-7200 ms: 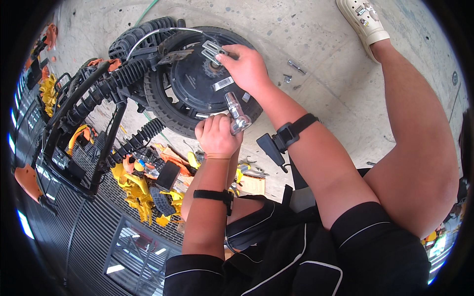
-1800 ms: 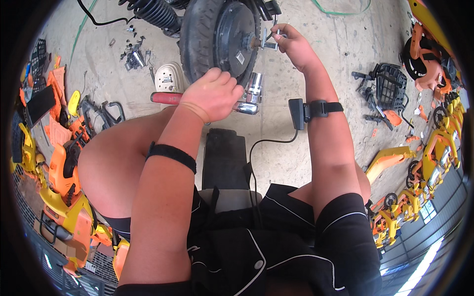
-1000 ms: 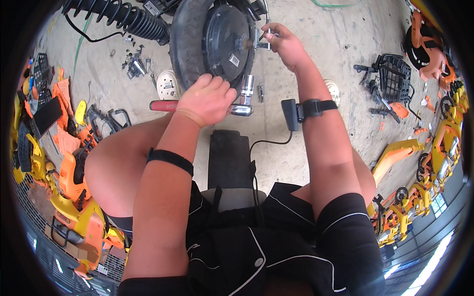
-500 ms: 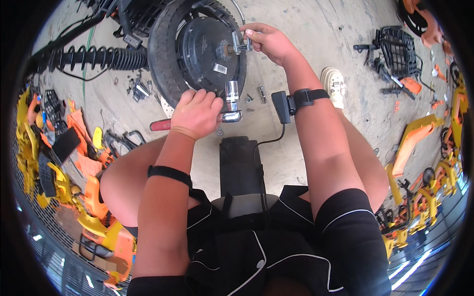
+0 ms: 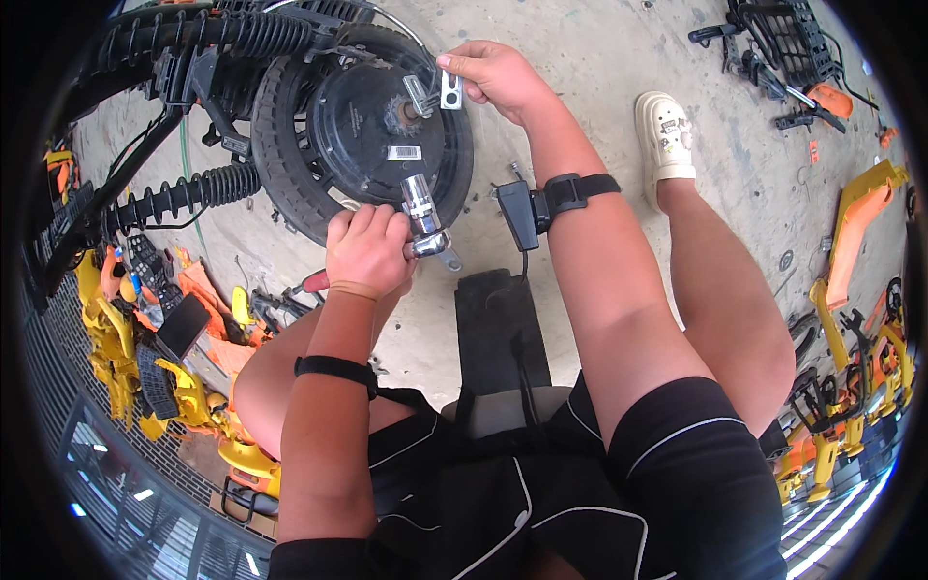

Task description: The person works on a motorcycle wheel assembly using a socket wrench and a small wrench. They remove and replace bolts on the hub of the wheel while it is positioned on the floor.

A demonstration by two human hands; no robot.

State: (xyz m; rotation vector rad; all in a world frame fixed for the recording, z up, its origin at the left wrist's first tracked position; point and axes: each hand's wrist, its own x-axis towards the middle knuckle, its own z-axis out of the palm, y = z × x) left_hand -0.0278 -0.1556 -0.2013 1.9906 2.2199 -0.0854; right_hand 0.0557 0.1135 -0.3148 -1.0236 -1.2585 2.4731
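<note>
My left hand (image 5: 367, 249) is closed round a ratchet wrench; its red grip (image 5: 316, 281) sticks out on the left. A chrome socket (image 5: 418, 198) points up from the wrench's head. Below that head shows a flat metal tab with a hole (image 5: 450, 260); whether my hand holds it is unclear. My right hand (image 5: 495, 82) pinches a small slotted metal bracket (image 5: 450, 90) between thumb and fingers. A second slotted metal piece (image 5: 416, 96) sits by the axle (image 5: 406, 113) of a black hub wheel (image 5: 362, 145), just left of the bracket.
Coil-spring shock absorbers (image 5: 184, 193) and a black frame stand left of the wheel. A black padded seat (image 5: 498, 329) is between my legs. Orange and yellow body panels (image 5: 860, 232) lie right and left, with a black basket (image 5: 793, 39) at the far right.
The view has shifted, so the wheel appears farther left and more of the frame shows. The bracket in my right hand now faces up, a little apart from the axle. My left hand keeps the ratchet wrench.
</note>
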